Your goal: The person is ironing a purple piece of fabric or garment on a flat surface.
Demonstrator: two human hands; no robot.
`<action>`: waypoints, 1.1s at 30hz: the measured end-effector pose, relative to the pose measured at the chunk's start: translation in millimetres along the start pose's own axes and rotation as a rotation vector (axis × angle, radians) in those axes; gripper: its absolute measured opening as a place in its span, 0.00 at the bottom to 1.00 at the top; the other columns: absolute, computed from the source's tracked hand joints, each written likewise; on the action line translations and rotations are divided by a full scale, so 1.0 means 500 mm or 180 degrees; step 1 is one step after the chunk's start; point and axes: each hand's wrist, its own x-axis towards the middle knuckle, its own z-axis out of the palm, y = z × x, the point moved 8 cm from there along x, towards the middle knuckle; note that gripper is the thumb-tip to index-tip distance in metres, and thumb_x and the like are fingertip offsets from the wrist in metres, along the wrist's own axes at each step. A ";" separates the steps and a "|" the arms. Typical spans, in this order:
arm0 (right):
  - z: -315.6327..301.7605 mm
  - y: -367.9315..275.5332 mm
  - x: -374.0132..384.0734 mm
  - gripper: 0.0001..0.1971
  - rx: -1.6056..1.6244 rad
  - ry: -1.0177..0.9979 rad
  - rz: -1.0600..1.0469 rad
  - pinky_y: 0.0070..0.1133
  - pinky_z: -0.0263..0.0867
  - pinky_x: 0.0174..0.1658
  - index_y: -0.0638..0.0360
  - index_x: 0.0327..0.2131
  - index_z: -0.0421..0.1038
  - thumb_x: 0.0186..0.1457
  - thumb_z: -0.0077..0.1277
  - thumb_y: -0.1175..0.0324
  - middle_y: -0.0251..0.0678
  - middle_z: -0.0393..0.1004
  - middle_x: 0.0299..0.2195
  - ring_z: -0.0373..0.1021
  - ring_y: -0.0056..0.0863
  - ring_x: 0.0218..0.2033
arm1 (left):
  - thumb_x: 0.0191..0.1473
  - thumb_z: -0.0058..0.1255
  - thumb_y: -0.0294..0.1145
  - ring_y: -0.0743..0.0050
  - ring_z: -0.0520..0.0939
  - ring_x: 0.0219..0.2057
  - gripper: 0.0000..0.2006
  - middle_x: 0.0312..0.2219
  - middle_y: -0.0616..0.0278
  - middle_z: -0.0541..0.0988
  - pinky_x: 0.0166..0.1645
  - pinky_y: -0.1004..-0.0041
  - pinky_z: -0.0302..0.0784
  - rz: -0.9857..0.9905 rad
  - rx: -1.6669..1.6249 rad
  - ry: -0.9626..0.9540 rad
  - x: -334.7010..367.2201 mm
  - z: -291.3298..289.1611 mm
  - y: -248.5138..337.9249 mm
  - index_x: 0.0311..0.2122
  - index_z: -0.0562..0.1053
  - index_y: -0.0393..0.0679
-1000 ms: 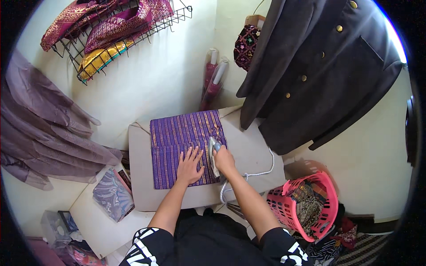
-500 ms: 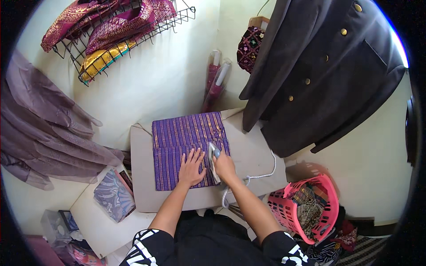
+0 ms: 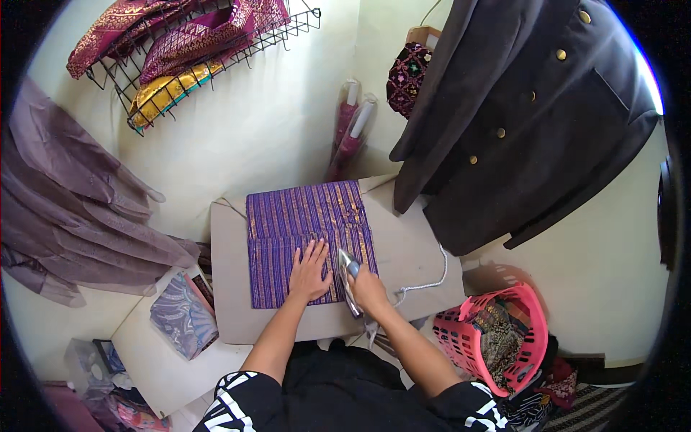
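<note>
A purple striped cloth with gold threads (image 3: pixel 277 266) lies folded on a beige padded ironing surface (image 3: pixel 410 252). My left hand (image 3: pixel 310 273) rests flat on the cloth's near half, fingers spread. Just right of it, my right hand (image 3: pixel 368 290) is wrapped round the handle of a clothes iron (image 3: pixel 347 265). The iron's pointed tip faces away from me, and its body is over the right part of the cloth. A pale braided cord (image 3: pixel 425 286) runs from near my right wrist across the surface to its right edge. The iron's soleplate is hidden.
A dark coat with gold buttons (image 3: pixel 518 129) hangs at the right, its hem close to the board. A pink laundry basket (image 3: pixel 536 345) with clothes stands at the lower right. Left are a white table (image 3: pixel 155 367) and hanging mauve fabric (image 3: pixel 79 194). A wire rack (image 3: pixel 237 54) is above.
The iron and my right hand have moved slightly toward me, and the iron is tilted a little more. My left hand stays almost in place on the cloth.
</note>
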 end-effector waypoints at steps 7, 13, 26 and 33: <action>-0.002 -0.010 0.029 0.22 0.0053 0.0064 -0.0010 0.49 0.70 0.43 0.70 0.45 0.65 0.63 0.49 0.56 0.63 0.77 0.33 0.75 0.63 0.38 | 0.55 0.49 0.47 0.57 0.51 0.72 0.41 0.71 0.58 0.54 0.73 0.46 0.41 -0.0004 -0.0054 -0.0044 0.004 -0.006 0.009 0.71 0.53 0.46; -0.003 -0.047 0.124 0.22 0.0016 0.0179 0.0104 0.47 0.70 0.47 0.70 0.43 0.69 0.63 0.50 0.55 0.61 0.77 0.39 0.75 0.59 0.43 | 0.55 0.50 0.48 0.61 0.49 0.73 0.41 0.72 0.60 0.52 0.73 0.47 0.41 -0.0051 -0.0077 -0.0060 0.005 0.000 0.000 0.71 0.52 0.45; -0.014 0.018 -0.005 0.20 -0.0046 0.0101 0.0110 0.49 0.71 0.42 0.66 0.45 0.66 0.62 0.50 0.55 0.63 0.77 0.33 0.75 0.62 0.37 | 0.54 0.51 0.47 0.60 0.51 0.72 0.41 0.71 0.58 0.54 0.74 0.49 0.40 -0.0015 -0.0086 0.0054 -0.001 -0.005 0.005 0.70 0.54 0.43; -0.035 0.055 0.046 0.20 -0.0003 0.0319 0.0303 0.49 0.70 0.45 0.66 0.44 0.67 0.63 0.50 0.55 0.63 0.77 0.35 0.74 0.63 0.40 | 0.55 0.50 0.47 0.59 0.51 0.73 0.40 0.71 0.58 0.54 0.74 0.48 0.40 -0.0014 -0.0096 0.0012 0.001 -0.007 0.008 0.70 0.54 0.43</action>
